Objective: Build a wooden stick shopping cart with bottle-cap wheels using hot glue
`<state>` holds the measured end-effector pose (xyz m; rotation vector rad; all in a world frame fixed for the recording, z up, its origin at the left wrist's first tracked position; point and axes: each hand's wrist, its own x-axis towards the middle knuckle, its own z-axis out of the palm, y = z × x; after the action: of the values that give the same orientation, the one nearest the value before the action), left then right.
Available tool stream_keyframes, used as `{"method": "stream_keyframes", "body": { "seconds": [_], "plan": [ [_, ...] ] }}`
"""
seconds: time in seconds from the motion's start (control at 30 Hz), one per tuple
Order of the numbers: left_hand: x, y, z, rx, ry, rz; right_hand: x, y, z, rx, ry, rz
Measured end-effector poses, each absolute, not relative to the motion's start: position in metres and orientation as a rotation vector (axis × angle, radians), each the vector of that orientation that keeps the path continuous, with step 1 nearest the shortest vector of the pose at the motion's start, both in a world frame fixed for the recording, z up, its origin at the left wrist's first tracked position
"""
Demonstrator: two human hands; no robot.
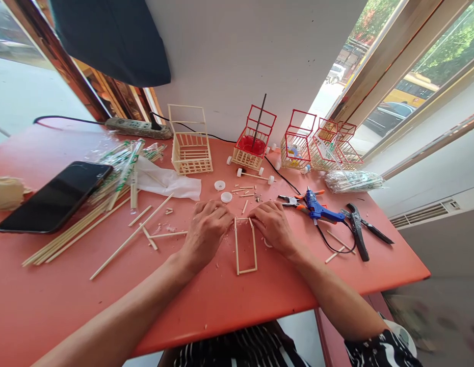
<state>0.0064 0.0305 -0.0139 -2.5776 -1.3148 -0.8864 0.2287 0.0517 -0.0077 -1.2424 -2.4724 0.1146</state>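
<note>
A small rectangular frame of pale sticks (255, 248) lies on the red table (176, 306) between my hands. My left hand (208, 232) is closed at the frame's upper left corner, fingers curled. At the upper right corner, my right hand (273, 227) has its fingers pressed together on the stick frame. The fingertips of both hands are partly hidden. Two white round caps (226, 197) and short cut stick pieces (245, 206) lie just beyond the hands.
Small stick carts (193, 165) line the back. Blue glue gun (324, 211) and black-handled pliers (358, 234) lie right, with a cable. Left are a phone (55, 196), long sticks (80, 224), wrapped chopsticks (124, 168) and a power strip (137, 128).
</note>
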Motion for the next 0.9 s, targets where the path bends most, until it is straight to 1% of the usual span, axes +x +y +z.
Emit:
{"method": "stream_keyframes", "body": {
  "seconds": [0.63,0.9],
  "plan": [
    [0.0088,0.0333,-0.0127,-2.615,-1.282,-0.825,0.2289,0.0509,-0.0065,-1.233,-2.486,0.094],
    [0.0094,0.0313,-0.0119,-2.607,-1.352,-0.827,0.2298,0.0509,-0.0081,-1.246,-2.476,0.122]
  ]
}}
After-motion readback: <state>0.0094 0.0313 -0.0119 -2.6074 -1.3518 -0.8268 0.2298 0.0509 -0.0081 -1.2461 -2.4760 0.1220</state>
